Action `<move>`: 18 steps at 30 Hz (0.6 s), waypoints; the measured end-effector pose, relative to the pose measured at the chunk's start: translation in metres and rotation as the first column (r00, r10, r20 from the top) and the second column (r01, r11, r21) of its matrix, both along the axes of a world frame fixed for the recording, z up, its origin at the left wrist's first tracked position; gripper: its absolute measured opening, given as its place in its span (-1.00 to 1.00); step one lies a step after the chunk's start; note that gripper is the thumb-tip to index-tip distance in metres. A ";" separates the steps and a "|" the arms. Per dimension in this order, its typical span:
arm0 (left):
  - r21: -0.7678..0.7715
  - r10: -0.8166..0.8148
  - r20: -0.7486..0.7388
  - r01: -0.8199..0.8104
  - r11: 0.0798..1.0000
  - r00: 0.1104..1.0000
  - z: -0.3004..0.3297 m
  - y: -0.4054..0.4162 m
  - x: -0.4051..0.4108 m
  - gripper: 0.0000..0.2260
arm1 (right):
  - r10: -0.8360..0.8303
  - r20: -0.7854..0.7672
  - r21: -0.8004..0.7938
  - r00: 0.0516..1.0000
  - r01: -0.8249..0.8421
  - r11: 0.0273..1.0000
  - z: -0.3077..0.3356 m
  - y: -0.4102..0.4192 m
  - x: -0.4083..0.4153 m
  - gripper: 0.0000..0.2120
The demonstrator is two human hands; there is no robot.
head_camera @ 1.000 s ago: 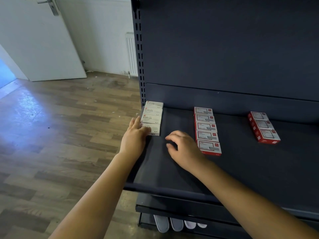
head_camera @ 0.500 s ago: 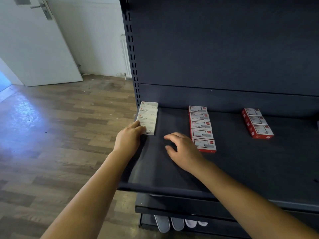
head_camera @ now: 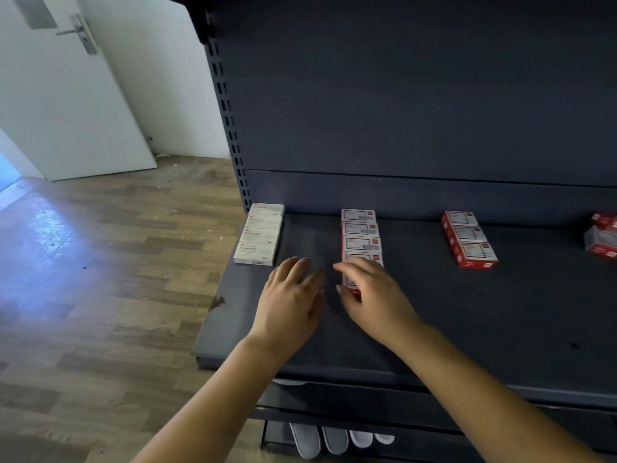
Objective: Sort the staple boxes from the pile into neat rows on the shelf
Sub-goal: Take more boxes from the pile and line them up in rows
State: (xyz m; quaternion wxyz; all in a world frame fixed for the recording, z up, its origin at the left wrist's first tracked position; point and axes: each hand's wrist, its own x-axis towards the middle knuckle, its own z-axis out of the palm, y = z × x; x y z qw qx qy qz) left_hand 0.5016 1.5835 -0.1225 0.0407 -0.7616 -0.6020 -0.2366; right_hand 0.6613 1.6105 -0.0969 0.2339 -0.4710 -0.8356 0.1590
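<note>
Reading "STAPLES" on the white boxes (head_camera: 257,252) rowed at the shelf (head_camera: 500,312) left edge; red boxes' (head_camera: 361,230) print blurs. My left hand (head_camera: 290,302) hovers open; right hand (head_camera: 374,295) loosely curled over the nearest red box, its grip unclear.

The right hand (head_camera: 374,295) hides the nearest red box (head_camera: 350,285); the pile (head_camera: 602,237) is cropped.

A dark matt metal shelf (head_camera: 500,312) with a scuffed patch near its left edge holds smooth cardboard staple boxes (head_camera: 257,233). At left of the frame, the wood-grain floor (head_camera: 100,262) shines glossy beneath a smooth white door (head_camera: 66,105) with a metal handle (head_camera: 78,30).
</note>
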 end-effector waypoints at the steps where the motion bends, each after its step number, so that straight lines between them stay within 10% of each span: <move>1: 0.016 -0.008 -0.001 0.008 1.000 1.000 0.000 -0.001 0.010 -0.66 | -0.013 0.004 0.003 1.000 0.013 1.000 -0.001 0.000 0.010 -0.65; 18: 0.033 -0.223 0.085 0.221 0.975 0.971 0.018 0.005 0.247 -0.66 | -0.198 0.017 -0.023 0.980 0.199 0.980 0.004 -0.009 0.235 -0.65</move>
